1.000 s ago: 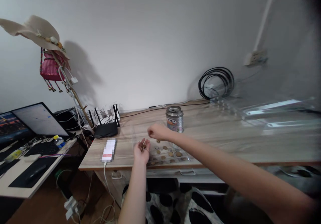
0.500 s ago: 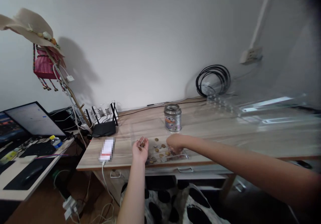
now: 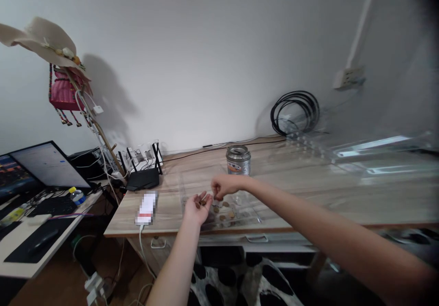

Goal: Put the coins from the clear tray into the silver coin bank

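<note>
The step looks like hand-picking coins, with the left hand [image 3: 198, 207] as the cup. It sits palm up just below and left of the frame's centre, a few coins [image 3: 202, 202] lying in it, its fingers half curled and apart rather than clamped. Keeping that palm level and slightly hollowed should stop the coins sliding off; spreading the fingers further would likely let some slip through.

The right hand [image 3: 222, 187] hangs palm down just beside it, near the middle of the frame. Its fingers point down and seem drawn close, but I cannot tell whether they pinch a coin. More coins [image 3: 232, 215] lie in the clear tray [image 3: 258, 217] at lower centre, on the counter [image 3: 291, 169]. Thin, flat coins are probably easiest taken by the edge, thumb against forefinger, or slid to the tray's wall and tipped up. A short path between the hands makes a drop less likely. The tin [image 3: 239, 166] stands upright just behind the right hand, so wrist and knuckles should clear it.
</note>
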`<control>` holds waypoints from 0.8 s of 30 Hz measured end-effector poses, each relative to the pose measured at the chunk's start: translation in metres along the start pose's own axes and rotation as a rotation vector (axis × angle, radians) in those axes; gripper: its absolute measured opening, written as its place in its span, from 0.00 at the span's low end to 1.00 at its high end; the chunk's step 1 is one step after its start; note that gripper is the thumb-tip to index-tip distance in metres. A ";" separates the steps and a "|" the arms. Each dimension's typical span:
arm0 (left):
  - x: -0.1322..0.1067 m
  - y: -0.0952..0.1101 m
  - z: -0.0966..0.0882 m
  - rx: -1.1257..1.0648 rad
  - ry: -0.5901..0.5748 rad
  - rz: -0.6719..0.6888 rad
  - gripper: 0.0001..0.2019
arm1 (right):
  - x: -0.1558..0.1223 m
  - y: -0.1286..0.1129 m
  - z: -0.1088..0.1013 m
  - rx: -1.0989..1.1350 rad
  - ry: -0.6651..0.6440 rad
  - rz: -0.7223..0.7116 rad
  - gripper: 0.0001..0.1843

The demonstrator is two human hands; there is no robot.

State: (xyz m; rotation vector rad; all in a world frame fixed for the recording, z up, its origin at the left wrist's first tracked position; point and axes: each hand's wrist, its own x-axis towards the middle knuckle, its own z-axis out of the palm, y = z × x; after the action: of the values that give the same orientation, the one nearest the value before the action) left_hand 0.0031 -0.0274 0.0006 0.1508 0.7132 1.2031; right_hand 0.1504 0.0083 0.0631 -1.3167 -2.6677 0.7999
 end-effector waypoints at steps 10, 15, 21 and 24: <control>0.029 0.019 0.035 0.100 -0.004 0.059 0.09 | 0.045 -0.003 -0.004 0.141 0.357 -0.097 0.11; 0.062 0.038 0.048 0.375 -0.100 -0.115 0.10 | 0.059 0.021 -0.011 0.145 0.494 -0.068 0.11; 0.092 0.061 0.059 0.511 -0.254 -0.248 0.08 | 0.077 0.048 -0.011 0.176 0.546 -0.038 0.12; 0.098 0.066 0.056 0.568 -0.333 -0.248 0.07 | 0.078 0.050 -0.008 0.182 0.562 -0.055 0.11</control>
State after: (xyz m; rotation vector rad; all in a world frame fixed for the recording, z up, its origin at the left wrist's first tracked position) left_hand -0.0009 0.0990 0.0334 0.6980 0.7367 0.6906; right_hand 0.1400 0.0956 0.0332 -1.1975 -2.1291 0.5451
